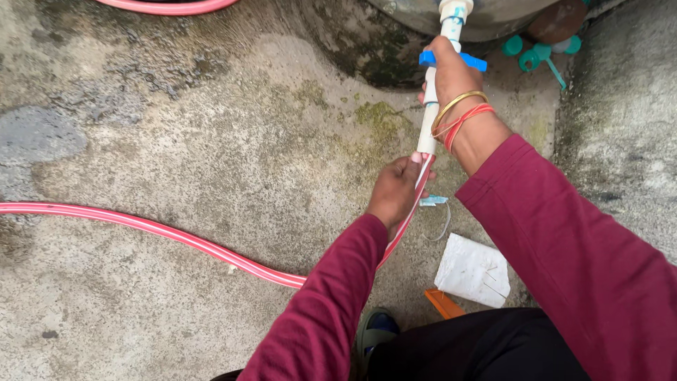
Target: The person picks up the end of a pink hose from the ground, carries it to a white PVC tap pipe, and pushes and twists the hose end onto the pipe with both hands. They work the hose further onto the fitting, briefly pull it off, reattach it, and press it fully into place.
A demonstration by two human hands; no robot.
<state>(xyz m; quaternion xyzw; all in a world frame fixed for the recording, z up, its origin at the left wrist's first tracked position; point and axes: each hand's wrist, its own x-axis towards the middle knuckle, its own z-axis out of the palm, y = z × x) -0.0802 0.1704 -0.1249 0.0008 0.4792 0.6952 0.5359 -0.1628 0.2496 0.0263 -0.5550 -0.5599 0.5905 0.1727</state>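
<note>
Left hand [396, 192] fingers closed on hose [141, 224] end where it meets the white pipe [427, 127]. Right hand [451, 74] grips blue tap handle [474, 63], farther up. Pipe axis runs near-to-far; hose trails left across floor [211, 141].

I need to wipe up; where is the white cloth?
The white cloth lies on the concrete floor at lower right, beside the orange scrap.
</note>
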